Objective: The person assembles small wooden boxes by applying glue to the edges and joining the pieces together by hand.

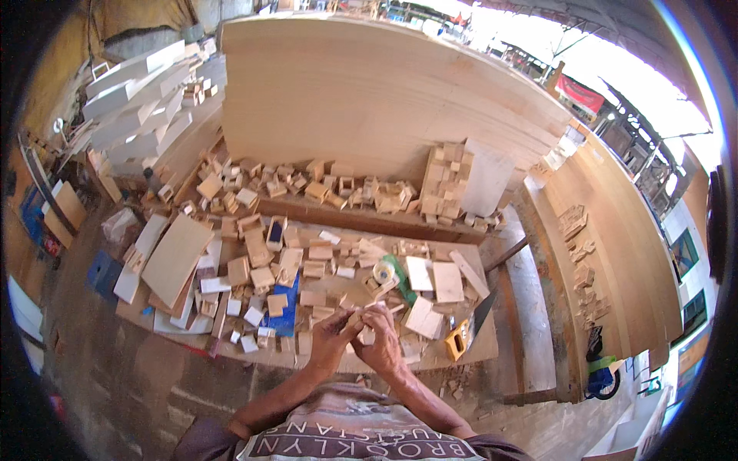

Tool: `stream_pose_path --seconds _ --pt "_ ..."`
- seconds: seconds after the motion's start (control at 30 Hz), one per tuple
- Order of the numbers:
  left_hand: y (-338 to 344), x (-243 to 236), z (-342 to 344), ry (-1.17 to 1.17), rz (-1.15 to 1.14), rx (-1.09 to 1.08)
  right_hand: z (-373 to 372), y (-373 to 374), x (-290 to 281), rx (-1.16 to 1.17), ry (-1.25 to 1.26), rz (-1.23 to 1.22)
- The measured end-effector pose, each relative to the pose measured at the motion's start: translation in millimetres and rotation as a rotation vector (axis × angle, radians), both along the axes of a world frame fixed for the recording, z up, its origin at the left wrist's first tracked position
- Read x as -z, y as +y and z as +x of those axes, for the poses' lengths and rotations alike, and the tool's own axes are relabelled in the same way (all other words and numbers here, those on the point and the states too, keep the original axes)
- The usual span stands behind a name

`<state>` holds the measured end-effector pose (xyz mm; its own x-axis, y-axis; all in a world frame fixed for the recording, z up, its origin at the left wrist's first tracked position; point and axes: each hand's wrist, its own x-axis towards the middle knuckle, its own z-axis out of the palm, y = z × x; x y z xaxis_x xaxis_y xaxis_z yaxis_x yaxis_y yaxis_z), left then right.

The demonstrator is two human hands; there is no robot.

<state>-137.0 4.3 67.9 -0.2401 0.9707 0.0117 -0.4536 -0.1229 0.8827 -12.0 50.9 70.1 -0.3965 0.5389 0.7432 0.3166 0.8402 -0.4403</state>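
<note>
Two hands meet low in the centre of the frame, and I watch them from the head view. My left hand (332,338) reaches in from the lower left, its grip closed with the fingertips pinched on something small that I cannot make out. My right hand (382,347) sits just beside it, touching it, curled around a small pale wood block (367,336) that peeks out between the two palms. The block lies right at the meeting point, a shade nearer the right hand, and too little of it shows for me to tell its long axis.

Just beyond the hands the tabletop (492,349) is littered with small wooden offcuts. To the right of the hands lies a yellow tool (457,339), near the lower right edge of the tabletop. Above the hands, toward the centre of the frame, a roll of tape (383,272) rests beside a green strip (400,278). A flat plywood panel (176,258) lies at the left of the frame, tilted over other pieces.

Farther up, a second ledge carries more blocks, including a stacked pile of wood cubes (444,182) at centre right. Behind it, large plywood sheets (369,92) fill the upper middle of the frame.
</note>
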Motion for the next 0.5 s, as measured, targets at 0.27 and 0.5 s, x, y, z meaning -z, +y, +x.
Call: stream_pose_path --seconds 0.27,0.5 --pt "-26.6 38.7 -28.1 0.211 0.056 0.134 -1.7 -26.6 -1.7 -0.060 -0.126 -0.084" --pt "-43.1 28.8 -53.1 0.068 -0.010 0.270 -6.3 -45.5 -3.3 -0.045 -0.267 -0.198"
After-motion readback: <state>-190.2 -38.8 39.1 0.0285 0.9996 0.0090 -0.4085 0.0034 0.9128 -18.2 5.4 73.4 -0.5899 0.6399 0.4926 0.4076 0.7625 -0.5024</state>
